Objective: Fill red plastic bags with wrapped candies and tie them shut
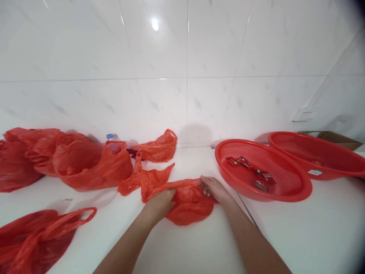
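The red plastic bag (186, 209) I have in my grip lies low over the white bench (211, 243), in front of me and near the middle, its mouth edge stretched between my two hands. My left hand (161, 203) pinches the left side of that edge, thumb on top; my right hand (212, 188) closes on the other end, fingers curled into the film.

Just beyond my left hand, touching or nearly touching the bag I hold, is a crumpled red bag (146, 179) lying flat. Behind it, close to the wall, sits another small bunched bag (159, 146) with its handle loop up. Further left stands a wide-open bulging bag (88, 163), a bottle with a blue cap (110, 137) behind it, and at the far left a heap of full bags (25, 156). Nearer me on that side lies a bag with a looped handle (40, 239).

To the right of my right hand, well within view, is a red mesh basket (291, 167) holding a few small wrapped packets (245, 163). Beyond it are a second red basket (308, 146) with a white label and a cardboard box (339, 139), all before the white tiled wall (211, 102).
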Available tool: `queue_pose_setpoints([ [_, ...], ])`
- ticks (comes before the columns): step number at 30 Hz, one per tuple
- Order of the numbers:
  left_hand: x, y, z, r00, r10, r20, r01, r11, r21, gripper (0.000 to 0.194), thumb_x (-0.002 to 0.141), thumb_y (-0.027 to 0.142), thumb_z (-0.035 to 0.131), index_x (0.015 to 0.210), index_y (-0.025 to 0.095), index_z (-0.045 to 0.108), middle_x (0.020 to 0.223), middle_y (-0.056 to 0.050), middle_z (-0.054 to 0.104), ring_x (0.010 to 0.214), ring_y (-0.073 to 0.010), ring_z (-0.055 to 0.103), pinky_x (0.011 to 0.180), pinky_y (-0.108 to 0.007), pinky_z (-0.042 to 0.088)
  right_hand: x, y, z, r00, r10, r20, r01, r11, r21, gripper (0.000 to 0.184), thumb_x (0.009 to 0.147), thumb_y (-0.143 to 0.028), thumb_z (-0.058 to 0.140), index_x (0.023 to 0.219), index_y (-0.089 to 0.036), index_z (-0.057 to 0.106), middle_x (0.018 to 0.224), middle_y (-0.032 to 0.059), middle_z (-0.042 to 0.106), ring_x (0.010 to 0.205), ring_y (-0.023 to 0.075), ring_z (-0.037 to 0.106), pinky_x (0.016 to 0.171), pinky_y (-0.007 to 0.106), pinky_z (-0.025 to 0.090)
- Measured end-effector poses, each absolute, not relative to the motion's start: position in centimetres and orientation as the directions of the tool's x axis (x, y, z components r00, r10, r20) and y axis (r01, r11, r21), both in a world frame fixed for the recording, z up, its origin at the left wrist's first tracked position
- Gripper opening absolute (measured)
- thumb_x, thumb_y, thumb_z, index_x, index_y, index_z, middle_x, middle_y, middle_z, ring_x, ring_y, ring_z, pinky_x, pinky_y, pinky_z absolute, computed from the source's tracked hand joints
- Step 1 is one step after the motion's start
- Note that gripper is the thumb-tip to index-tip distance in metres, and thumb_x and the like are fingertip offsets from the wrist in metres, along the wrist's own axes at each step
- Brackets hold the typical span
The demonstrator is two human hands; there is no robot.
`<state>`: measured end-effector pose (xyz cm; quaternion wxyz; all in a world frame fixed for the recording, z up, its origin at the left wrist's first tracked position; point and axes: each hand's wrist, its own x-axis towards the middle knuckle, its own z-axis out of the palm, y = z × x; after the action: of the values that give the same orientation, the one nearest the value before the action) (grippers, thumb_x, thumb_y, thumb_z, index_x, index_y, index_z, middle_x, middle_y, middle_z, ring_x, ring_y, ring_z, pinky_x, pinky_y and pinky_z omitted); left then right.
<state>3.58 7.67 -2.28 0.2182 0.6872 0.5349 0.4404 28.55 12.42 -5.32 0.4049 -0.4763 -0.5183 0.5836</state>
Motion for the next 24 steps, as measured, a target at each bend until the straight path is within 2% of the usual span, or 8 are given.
queue_pose_setpoints([
  [3,4.4,7.1,-1.8,0.28,0.91,0.304,0.572,-0.413,0.709,0.023,0.067,0.025,0.063,0.089,0.027,0.068,0.088,-0.005,0.069,0.078,-0.0232,0.064,0.057,-0.027,0.048,28.6,12.7,-5.8,-0.203,0.97,-0.132,-0.018,-0.139,-0.99,0.036,0.075,-0.051,0.059,0.068,-0.016,0.058,0.048,-0.0054,0.049,0.038,0.0059,0.041,0.036,0.019,0.023],
  [6,4.5,7.0,-2.4,0.482,0.858,0.177,0.71,-0.502,0.494,0.035,0.077,0.023,0.048,0.106,0.033,0.065,0.127,-0.003,0.058,0.103,-0.0237,0.061,0.07,-0.029,0.051,28.9,13.0,-6.0,-0.195,0.973,-0.126,-0.086,-0.145,-0.986,0.035,0.072,-0.051,0.063,0.071,-0.016,0.057,0.056,-0.0037,0.055,0.039,0.0048,0.042,0.036,0.018,0.023],
  [9,3.9,7.5,-3.6,0.374,0.927,0.036,0.843,-0.356,0.402,0.038,0.077,0.027,0.049,0.112,0.033,0.063,0.133,-0.002,0.053,0.103,-0.027,0.062,0.073,-0.035,0.052,29.6,13.4,-6.4,-0.187,0.976,-0.108,-0.19,-0.144,-0.971,0.038,0.072,-0.053,0.063,0.077,-0.016,0.056,0.071,-0.0002,0.062,0.044,0.0048,0.047,0.039,0.017,0.031],
  [12,3.3,7.9,-4.9,0.314,0.949,0.02,0.872,-0.297,0.389,0.045,0.078,0.038,0.051,0.122,0.03,0.058,0.128,-0.004,0.058,0.105,-0.0287,0.061,0.076,-0.037,0.052,30.2,13.6,-6.9,-0.195,0.977,-0.089,-0.284,-0.143,-0.948,0.039,0.075,-0.055,0.059,0.085,-0.017,0.055,0.071,-0.0003,0.061,0.048,0.0059,0.051,0.044,0.018,0.037],
  [16,2.6,7.9,-6.4,0.301,0.902,0.31,0.845,-0.403,0.352,0.04,0.082,0.041,0.05,0.12,0.03,0.058,0.108,-0.003,0.069,0.094,-0.0244,0.066,0.071,-0.032,0.053,30.2,13.3,-7.0,-0.196,0.979,-0.055,-0.337,-0.12,-0.934,0.038,0.076,-0.052,0.06,0.092,-0.018,0.053,0.072,0.0008,0.064,0.053,0.0081,0.057,0.047,0.018,0.042],
  [20,2.3,7.5,-7.0,0.357,0.568,0.742,0.754,-0.643,0.129,0.027,0.084,0.035,0.052,0.107,0.026,0.063,0.104,-0.004,0.069,0.09,-0.0212,0.065,0.081,-0.034,0.051,29.9,12.8,-6.5,-0.132,0.991,0.009,-0.32,-0.034,-0.947,0.04,0.075,-0.05,0.059,0.099,-0.019,0.052,0.089,0.0067,0.068,0.07,0.0128,0.064,0.057,0.022,0.048],
  [22,2.2,7.5,-6.6,0.289,0.485,0.825,0.789,-0.609,0.083,0.024,0.082,0.033,0.056,0.103,0.024,0.064,0.11,-0.007,0.065,0.092,-0.023,0.063,0.085,-0.039,0.049,29.8,12.5,-6.0,-0.067,0.997,0.05,-0.281,0.03,-0.959,0.039,0.077,-0.05,0.055,0.101,-0.019,0.052,0.092,0.0074,0.068,0.074,0.0145,0.064,0.06,0.024,0.049],
  [24,2.2,7.7,-6.0,0.136,0.512,0.848,0.858,-0.489,0.158,0.028,0.078,0.037,0.06,0.102,0.021,0.063,0.122,-0.011,0.057,0.096,-0.027,0.061,0.085,-0.046,0.048,29.5,12.1,-5.2,0.018,0.995,0.103,-0.217,0.104,-0.97,0.035,0.079,-0.048,0.052,0.1,-0.02,0.053,0.09,0.0063,0.067,0.075,0.0154,0.064,0.062,0.027,0.05],
])
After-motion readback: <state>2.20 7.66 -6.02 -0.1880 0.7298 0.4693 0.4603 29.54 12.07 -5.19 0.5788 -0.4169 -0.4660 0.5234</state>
